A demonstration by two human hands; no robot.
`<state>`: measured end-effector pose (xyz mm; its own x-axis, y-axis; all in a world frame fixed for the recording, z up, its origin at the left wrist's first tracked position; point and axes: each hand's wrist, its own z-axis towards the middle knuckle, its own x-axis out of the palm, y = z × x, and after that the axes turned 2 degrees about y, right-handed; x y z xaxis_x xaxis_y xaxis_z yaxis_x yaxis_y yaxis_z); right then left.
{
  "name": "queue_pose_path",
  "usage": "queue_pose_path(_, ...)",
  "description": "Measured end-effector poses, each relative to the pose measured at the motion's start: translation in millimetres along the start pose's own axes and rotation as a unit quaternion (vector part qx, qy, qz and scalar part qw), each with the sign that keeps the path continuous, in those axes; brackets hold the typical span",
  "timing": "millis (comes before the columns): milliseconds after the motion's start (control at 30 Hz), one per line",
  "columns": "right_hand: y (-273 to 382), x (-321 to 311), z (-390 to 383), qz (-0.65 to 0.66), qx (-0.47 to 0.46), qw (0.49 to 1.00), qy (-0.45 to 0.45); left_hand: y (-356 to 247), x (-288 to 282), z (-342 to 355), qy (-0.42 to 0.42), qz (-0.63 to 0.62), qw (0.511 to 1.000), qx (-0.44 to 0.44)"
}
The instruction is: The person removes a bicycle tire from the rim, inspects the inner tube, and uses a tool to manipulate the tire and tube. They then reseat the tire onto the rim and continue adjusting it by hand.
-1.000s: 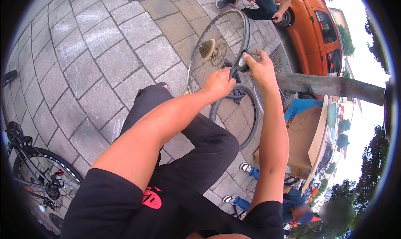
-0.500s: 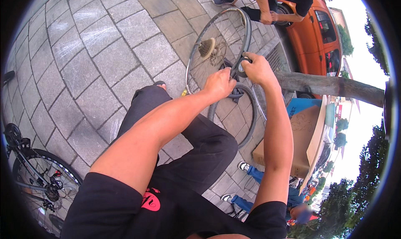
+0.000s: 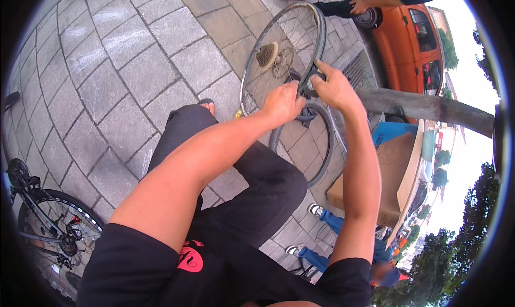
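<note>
A spoked bicycle wheel [image 3: 322, 37] stands tilted in front of me, its brown-toned cassette [image 3: 267, 56] facing left. At the wheel's near edge my left hand [image 3: 283, 101] is closed around the rim and tyre, fingertips partly hidden. Just right of it, my right hand [image 3: 337, 88] grips a black round-ended object [image 3: 314, 82] with a pale disc, held against the wheel; its exact kind is unclear. Below the hands, a loose dark tyre [image 3: 325, 165] rests on the paving, with a dark crumpled item [image 3: 307, 116] at its upper edge.
Another bicycle [image 3: 59, 237] stands at lower left. A cardboard box [image 3: 394, 167], a tree trunk [image 3: 429, 106] and an orange car [image 3: 399, 49] are on the right. One person [image 3: 375, 4] sits beyond the wheel; another in blue trousers [image 3: 314, 258] is at lower right.
The view has shifted slightly, so the wheel and surroundings sit a little differently. Both hands keep their grip at the wheel's near edge. The seated person's arms have moved up and right.
</note>
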<state>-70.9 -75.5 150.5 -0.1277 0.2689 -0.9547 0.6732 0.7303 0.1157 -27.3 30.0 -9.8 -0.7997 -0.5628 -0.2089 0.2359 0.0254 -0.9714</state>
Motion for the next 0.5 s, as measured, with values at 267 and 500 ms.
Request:
queue_pose_path(267,2,-2,2,0.058,0.026,0.997,0.045,2,-2,6,0.001,0.008,1.0,-0.013)
queue_pose_path(500,4,18,-5,0.02,0.048,0.999,0.008,-1,-7,5,0.012,0.011,1.0,0.025)
